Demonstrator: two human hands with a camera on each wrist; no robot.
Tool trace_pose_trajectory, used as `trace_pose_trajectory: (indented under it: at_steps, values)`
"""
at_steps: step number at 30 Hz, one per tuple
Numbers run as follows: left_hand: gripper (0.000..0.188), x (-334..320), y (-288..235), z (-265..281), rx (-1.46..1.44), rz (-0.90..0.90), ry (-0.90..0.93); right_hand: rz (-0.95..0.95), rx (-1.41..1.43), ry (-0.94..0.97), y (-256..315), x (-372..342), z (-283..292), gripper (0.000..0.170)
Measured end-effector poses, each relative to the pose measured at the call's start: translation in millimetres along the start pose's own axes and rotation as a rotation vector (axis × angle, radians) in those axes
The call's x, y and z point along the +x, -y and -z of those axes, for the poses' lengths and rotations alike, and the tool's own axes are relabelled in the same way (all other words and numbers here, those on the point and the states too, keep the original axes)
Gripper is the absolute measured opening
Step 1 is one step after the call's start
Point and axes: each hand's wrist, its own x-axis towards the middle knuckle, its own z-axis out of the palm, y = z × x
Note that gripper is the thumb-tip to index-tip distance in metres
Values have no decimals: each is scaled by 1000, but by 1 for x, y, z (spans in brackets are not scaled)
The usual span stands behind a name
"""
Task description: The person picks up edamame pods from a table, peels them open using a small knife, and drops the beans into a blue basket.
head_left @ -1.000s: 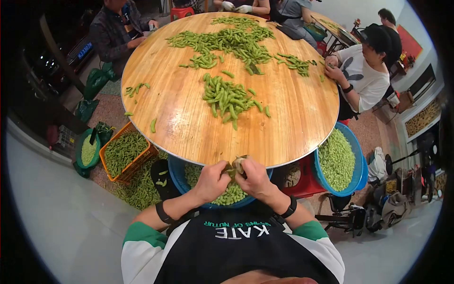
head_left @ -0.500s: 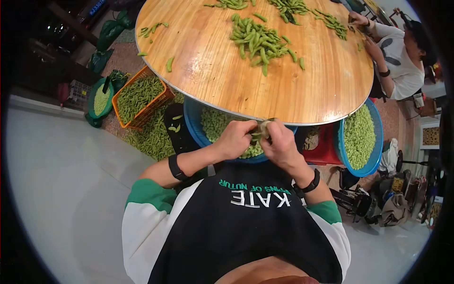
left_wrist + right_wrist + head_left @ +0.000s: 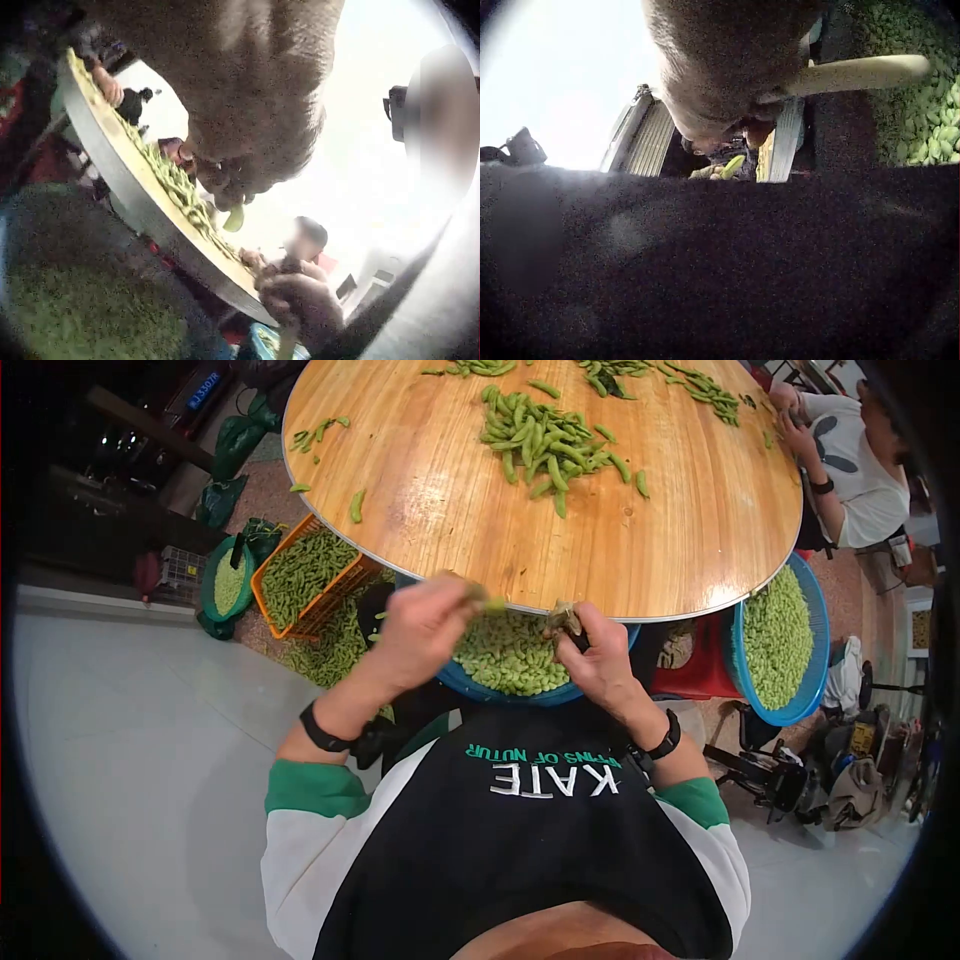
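In the head view my left hand [image 3: 425, 630] is blurred, up at the table's near edge and left of the blue basin's middle. Its fingertips pinch a green soybean pod [image 3: 235, 218], which sticks out below them in the left wrist view. My right hand [image 3: 600, 660] is held over the basin's right side with fingers curled, some fingertips covered in something pale and worn. From it juts a pale, slender stick-like thing [image 3: 870, 73]; I cannot tell what it is. Below both hands, the blue basin [image 3: 470, 688] holds shelled green beans [image 3: 515, 655].
A round wooden table [image 3: 420, 520] bears a pile of pods [image 3: 545, 440]. To the left stand an orange crate [image 3: 335, 588] of pods and a green-rimmed tub [image 3: 207, 585]. Another blue basin [image 3: 815, 650] of beans is at right, near a seated person [image 3: 860, 470].
The left hand has pulled away leftward from the right hand, carrying a pod. The right hand has stayed nearly in place. Earlier, the head view tilted down toward the lap.
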Motion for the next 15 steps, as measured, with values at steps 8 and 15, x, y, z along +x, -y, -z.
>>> trace_pose_trajectory:
  at_steps: [8,15]
  values:
    - [25,71,52,32,710,-337,-94,323,-67,187,6,8,0,19]
    - [29,158,103,-14,657,-401,101,4,-20,241,10,2,7,15]
